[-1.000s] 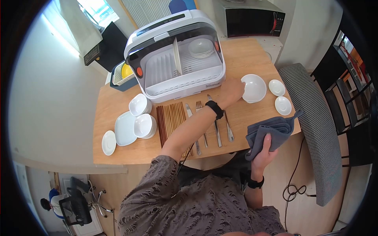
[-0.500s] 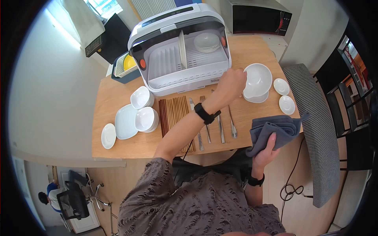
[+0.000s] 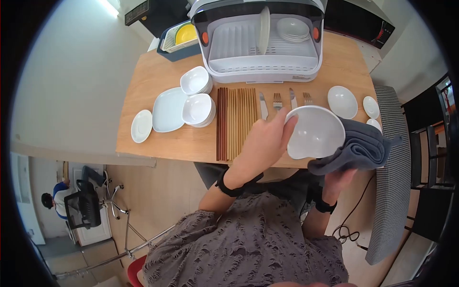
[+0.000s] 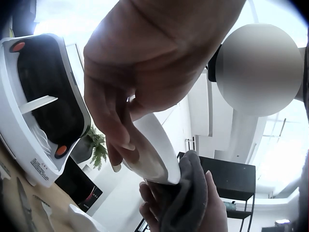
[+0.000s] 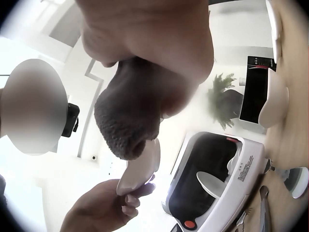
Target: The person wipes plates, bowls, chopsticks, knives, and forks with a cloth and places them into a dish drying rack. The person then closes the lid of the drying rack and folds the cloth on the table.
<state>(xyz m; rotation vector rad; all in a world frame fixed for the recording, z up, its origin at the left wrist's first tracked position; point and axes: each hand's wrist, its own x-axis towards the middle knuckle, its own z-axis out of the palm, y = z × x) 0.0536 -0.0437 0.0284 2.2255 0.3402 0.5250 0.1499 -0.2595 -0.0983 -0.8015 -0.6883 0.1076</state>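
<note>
Left of the white dish dryer [image 3: 260, 64], and beside it, a blue basket [image 3: 178, 51] held a yellow bowl [image 3: 185, 34]. Nearer the person, a small oval plate [image 3: 142, 126] lay at the table's [image 3: 166, 147] left edge, then a squarish plate [image 3: 167, 110] and two stacks of white bowls [image 3: 197, 110]. Before the dryer ran a row of chopsticks [image 3: 236, 122], dark ones leftmost, then knives and forks [image 3: 278, 101]. Inside the dryer, one plate [image 3: 264, 31] stood upright, with a pile of dishes [image 3: 293, 29] to its right.

The left hand [image 3: 263, 143] pinched the rim of a white bowl [image 3: 315, 133], thumb on the inside and fingers outside, holding it tilted off the table, in front of the dryer and toward its right. Just right of that, the right hand [image 3: 340, 179] gripped a folded grey cloth [image 3: 358, 146] from below, its thumb and fingers curled round it. Their meeting point was partly hidden, but cloth and bowl seemed to touch. Farther right, ahead of the dryer's right end, another white bowl [image 3: 343, 102] sat on the table, with two little dishes [image 3: 371, 107] beyond it, the nearer partly covered by the cloth.
</note>
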